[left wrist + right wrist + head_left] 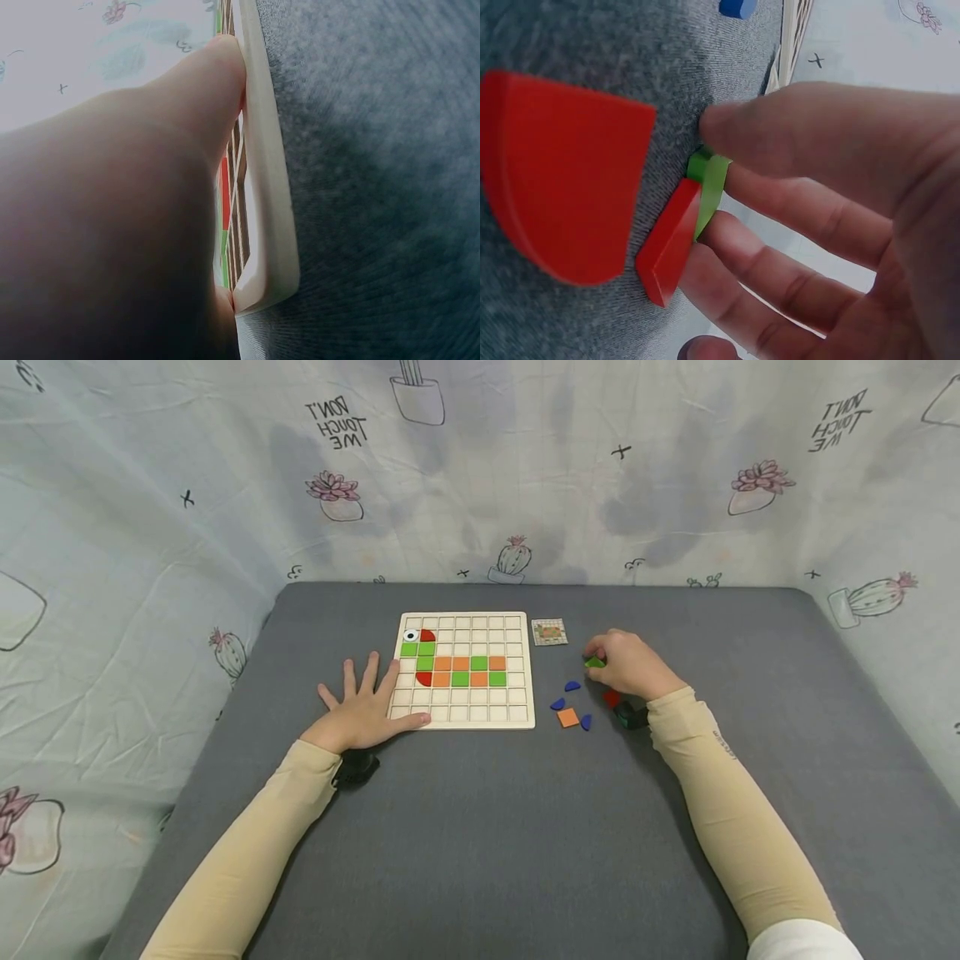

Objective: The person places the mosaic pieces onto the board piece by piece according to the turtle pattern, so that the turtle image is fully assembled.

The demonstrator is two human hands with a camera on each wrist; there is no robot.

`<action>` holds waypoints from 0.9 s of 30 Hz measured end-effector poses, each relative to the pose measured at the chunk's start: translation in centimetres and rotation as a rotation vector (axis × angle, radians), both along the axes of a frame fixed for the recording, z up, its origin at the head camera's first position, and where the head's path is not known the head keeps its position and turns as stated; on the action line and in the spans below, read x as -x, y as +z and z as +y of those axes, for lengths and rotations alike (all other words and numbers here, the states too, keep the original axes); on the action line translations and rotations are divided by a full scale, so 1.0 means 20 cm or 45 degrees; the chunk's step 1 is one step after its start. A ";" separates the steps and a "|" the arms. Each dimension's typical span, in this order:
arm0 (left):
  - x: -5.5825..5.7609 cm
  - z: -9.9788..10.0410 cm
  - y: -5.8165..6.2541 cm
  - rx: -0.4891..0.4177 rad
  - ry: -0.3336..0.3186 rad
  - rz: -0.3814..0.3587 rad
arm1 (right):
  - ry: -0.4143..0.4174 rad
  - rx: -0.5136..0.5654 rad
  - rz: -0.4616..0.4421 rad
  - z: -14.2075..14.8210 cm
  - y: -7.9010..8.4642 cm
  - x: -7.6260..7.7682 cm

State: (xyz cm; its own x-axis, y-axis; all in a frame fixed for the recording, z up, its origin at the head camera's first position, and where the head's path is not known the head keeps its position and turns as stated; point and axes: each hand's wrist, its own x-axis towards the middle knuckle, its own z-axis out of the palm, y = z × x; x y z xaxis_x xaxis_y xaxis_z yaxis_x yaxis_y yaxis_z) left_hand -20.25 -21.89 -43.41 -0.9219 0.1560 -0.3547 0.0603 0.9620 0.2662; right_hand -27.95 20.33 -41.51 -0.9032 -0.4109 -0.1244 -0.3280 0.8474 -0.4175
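Observation:
A pale wooden grid board [480, 717] carries green, orange and red tiles and an eye tile [411, 636]. My left hand [362, 714] lies with fingers spread over the board's near left corner, its thumb along the near edge; the left wrist view shows the thumb [214, 82] on the board's rim. To the right of the board, my right hand [630, 664] pinches a small green tile [594, 662] between thumb and fingertips, low over the table. Close by in the right wrist view are a red rounded tile [570, 180] and another red tile [667, 244].
Between board and right hand lie blue half-round pieces [572, 686] and an orange square tile [567, 717]. A small picture card [550, 632] sits beside the board's far right corner. The grey table [480, 827] ends at a patterned white cloth [570, 468].

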 end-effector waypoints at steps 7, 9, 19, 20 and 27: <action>0.00 0.00 0.00 0.011 -0.006 0.000 | 0.016 -0.002 0.020 0.00 -0.01 0.01; 0.00 0.00 0.00 0.015 -0.005 0.001 | 0.017 -0.002 0.015 0.00 -0.01 0.01; 0.00 0.01 0.00 0.019 -0.002 0.000 | 0.045 0.028 0.028 0.01 -0.01 0.01; 0.00 0.01 0.01 0.018 0.000 0.000 | 0.047 0.032 0.032 0.01 -0.02 0.01; -0.01 0.01 0.01 0.025 0.005 0.004 | 0.064 0.095 0.106 -0.02 -0.02 0.00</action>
